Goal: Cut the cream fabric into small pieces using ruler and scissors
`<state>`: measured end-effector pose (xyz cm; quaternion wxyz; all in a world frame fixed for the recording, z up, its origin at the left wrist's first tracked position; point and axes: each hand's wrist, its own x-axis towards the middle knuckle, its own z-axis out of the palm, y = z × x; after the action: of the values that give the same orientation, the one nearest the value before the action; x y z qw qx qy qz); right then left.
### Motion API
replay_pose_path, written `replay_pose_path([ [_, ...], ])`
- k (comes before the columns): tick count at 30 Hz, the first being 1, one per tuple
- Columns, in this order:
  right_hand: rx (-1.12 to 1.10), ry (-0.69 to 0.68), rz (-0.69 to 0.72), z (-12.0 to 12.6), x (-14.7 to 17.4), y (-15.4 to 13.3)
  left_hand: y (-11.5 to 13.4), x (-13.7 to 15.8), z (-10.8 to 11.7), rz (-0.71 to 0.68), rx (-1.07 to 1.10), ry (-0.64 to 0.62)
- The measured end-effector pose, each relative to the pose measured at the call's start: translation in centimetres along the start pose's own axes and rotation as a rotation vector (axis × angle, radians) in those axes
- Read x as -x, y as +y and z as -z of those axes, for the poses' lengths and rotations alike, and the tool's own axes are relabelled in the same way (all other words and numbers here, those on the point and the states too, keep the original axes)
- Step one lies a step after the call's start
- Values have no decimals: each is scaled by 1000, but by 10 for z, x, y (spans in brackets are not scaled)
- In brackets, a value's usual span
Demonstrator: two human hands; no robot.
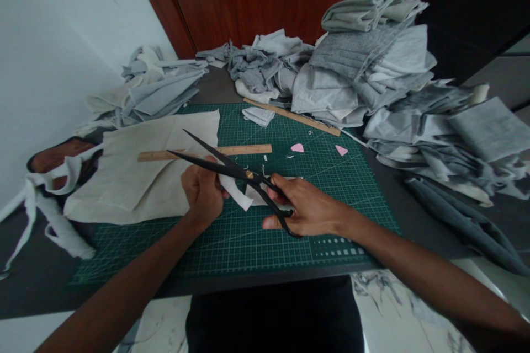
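Observation:
My right hand [304, 207] grips the handles of large black scissors [249, 175], whose blades stand apart and point to the upper left. Closed around a white fabric strip [237, 192], my left hand [203, 187] is just below the blades. The strip's loose end curves down to the right from my fingers. Behind the scissor handles lies a pale fabric piece [257, 194], partly hidden. A wooden ruler [248, 149] lies beyond my left hand, across a large cream cloth [141, 190].
Under everything is a green cutting mat [265, 253]. Pink pieces [297, 148] and a second wooden ruler [298, 117] lie farther back. Grey fabric piles [364, 66] fill the back and right; more folded cloth [157, 94] and white strips [62, 226] are on the left.

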<state>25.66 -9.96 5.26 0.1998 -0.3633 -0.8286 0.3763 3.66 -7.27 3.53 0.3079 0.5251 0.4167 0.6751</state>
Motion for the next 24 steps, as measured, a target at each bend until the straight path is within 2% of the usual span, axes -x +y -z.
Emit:
replay_pose_path([
  [4,-113,6,14,-2,-1,6,-3,1,3,37,-19,-56],
  [10,-184,21,23,-7,-2,12,0,-1,2,-53,2,-87],
  [15,-66,1,9,-2,0,5,9,-2,-4,-4,9,-38],
  [19,23,-16,-14,0,0,-4,5,-2,-2,23,35,-32],
  [24,28,8,-26,-1,0,-3,3,-3,-1,11,20,-42],
])
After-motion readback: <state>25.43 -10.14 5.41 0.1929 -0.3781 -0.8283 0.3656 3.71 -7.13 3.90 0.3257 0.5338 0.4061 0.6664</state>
